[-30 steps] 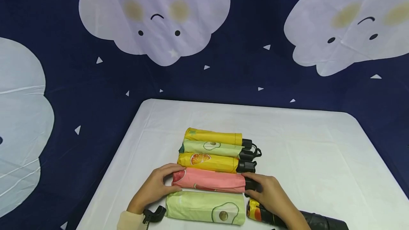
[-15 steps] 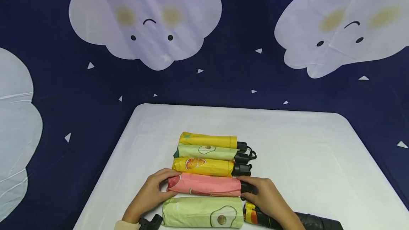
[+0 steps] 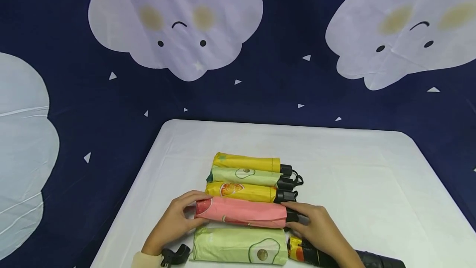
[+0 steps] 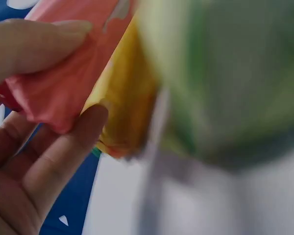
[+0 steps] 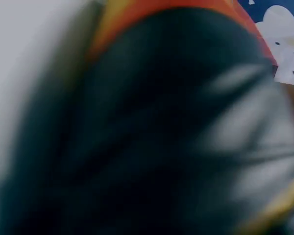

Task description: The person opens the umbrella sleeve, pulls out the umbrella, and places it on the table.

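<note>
Umbrella (image 3: 245,212) (pink) held crosswise, black handle (image 3: 291,215) pointing into right hand (image 3: 317,227).

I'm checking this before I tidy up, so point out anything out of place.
The black umbrella looks out of place: it lies off to the right, past the end of the near green umbrella, while the others form one column. I see nothing spilled or torn, though the wrist views are partly blurred.
</note>
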